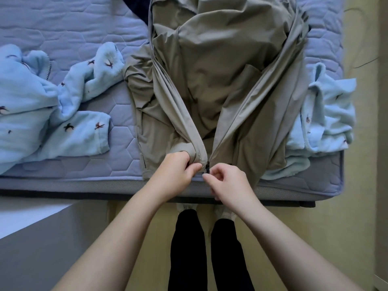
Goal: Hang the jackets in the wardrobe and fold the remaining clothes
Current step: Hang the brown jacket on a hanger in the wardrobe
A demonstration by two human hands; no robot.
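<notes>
A khaki zip-up jacket (218,66) lies open on the bed, its hem at the near edge. My left hand (175,171) pinches the bottom of the left front panel beside the zipper. My right hand (227,181) pinches the right panel's bottom end, right at the dark zipper slider (207,165). The two front edges meet at my fingers and spread apart further up. A light blue fleece garment with small prints (52,110) lies crumpled to the left. Another light blue fleece piece (327,114) lies on the right, partly under the jacket.
The bed has a quilted blue-grey mattress cover (69,30), its near edge (84,185) just past my hands. A dark garment (136,7) peeks out at the top. A white surface (31,215) stands at lower left. Yellowish floor (315,227) lies under my legs.
</notes>
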